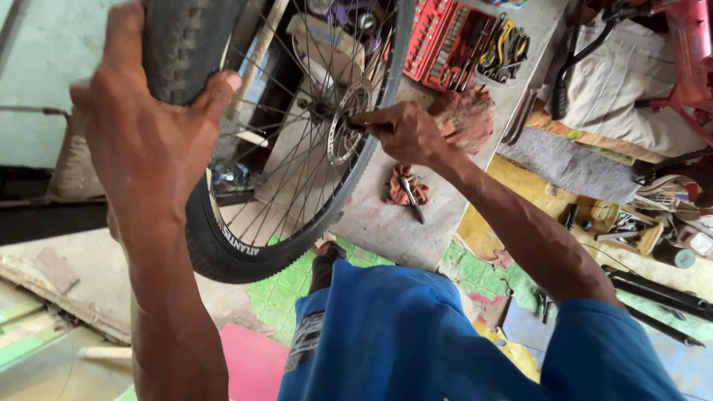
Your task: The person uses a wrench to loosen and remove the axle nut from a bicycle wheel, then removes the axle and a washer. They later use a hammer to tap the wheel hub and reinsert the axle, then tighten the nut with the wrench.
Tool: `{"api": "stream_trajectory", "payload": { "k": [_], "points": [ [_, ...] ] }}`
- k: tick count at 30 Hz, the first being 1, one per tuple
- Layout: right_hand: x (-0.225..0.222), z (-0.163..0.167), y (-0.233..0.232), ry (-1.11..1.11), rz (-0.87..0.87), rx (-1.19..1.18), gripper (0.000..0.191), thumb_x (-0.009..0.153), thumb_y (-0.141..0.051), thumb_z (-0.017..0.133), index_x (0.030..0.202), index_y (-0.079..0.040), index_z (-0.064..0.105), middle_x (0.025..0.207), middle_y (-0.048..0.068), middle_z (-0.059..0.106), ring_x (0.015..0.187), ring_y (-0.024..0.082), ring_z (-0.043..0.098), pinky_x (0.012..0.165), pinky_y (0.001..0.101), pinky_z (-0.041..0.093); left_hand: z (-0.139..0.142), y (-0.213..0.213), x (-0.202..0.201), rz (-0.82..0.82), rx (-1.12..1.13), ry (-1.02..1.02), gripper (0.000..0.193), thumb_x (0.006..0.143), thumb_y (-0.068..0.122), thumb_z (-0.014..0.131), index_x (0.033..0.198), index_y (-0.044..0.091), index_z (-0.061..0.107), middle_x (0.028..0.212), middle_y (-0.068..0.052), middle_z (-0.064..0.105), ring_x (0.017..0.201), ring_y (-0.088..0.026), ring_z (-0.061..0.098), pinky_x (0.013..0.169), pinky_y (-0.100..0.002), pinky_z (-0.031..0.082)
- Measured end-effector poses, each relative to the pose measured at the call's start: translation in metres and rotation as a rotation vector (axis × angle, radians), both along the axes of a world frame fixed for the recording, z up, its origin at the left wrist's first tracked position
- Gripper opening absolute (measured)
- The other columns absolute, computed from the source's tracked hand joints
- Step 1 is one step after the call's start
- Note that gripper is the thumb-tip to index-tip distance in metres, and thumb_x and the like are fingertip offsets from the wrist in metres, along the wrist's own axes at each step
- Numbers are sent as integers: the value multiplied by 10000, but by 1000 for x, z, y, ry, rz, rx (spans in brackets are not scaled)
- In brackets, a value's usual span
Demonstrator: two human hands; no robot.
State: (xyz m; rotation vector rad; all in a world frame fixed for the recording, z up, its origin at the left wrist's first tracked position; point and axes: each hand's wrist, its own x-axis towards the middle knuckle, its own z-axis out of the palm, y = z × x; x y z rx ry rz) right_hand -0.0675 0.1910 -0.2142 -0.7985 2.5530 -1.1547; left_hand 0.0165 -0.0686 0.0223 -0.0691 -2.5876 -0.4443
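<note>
- Nearest the camera: the person's blue garment [416, 341] fills the lower middle of the view, both bare forearms rising out of it.
- Left hand [145, 126]: raised at upper left, fingers curled over the knobby black tyre [182, 44], thumb pressed against the tread. Grip closed on the tyre.
- Bicycle wheel [297, 141]: held upright between the two hands, spokes intact as far as visible, lower rim just above the edge of the grey board [401, 223].
- Right hand [405, 132]: at the wheel's hub, fingers pinched tight together around a small dark tool or part at the brake disc [345, 130]. What exactly it pinches cannot be told.
- Brake disc: silver, perforated, mounted at the hub, touching the right fingertips.
- On the grey board, just below the right hand: a red rag [405, 187] with a metal tool lying on it.
- Behind the right hand: a larger reddish rag [466, 117].
- Further back on the board: a red socket set case [438, 37], open, beside a cluster of pliers [505, 50].
- Far right: a red bicycle frame [687, 52] and loose parts on the floor.
</note>
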Motion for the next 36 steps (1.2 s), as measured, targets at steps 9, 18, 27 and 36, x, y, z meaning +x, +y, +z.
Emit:
{"api": "stream_trajectory", "payload": {
  "k": [9, 18, 27, 36],
  "points": [
    [-8, -10, 7, 7, 58, 14, 329, 1028, -83, 589, 1229, -256, 783, 886, 54, 788, 427, 81, 492, 368, 284, 405, -7, -9, -2, -53, 52, -24, 554, 875, 150, 938, 1282, 31, 581, 1083, -195, 753, 928, -407, 747, 825, -479, 576],
    [12, -2, 7, -83, -107, -94, 276, 990, -132, 668, 1227, -229, 772, 955, 37, 811, 486, 69, 499, 393, 293, 404, -7, -7, -1, -64, 35, -2, 536, 873, 147, 946, 1233, 15, 572, 1039, -183, 758, 920, -384, 752, 807, -471, 576],
    [-1, -77, 50, 213, -454, -232, 154, 1012, -54, 669, 1134, -43, 763, 908, 122, 750, 739, 184, 674, 650, 369, 546, -1, 2, 2, -64, 41, -7, 583, 847, 111, 929, 1279, 1, 553, 1070, -192, 738, 905, -377, 747, 806, -471, 567],
    [11, -109, 89, 550, -498, -112, 325, 940, -47, 679, 1231, 93, 637, 998, 234, 699, 707, 295, 708, 618, 443, 582, 11, 12, -2, -85, -47, 25, 563, 873, 103, 935, 1284, 19, 560, 1086, -179, 743, 998, -378, 745, 851, -461, 577]
  ]
}}
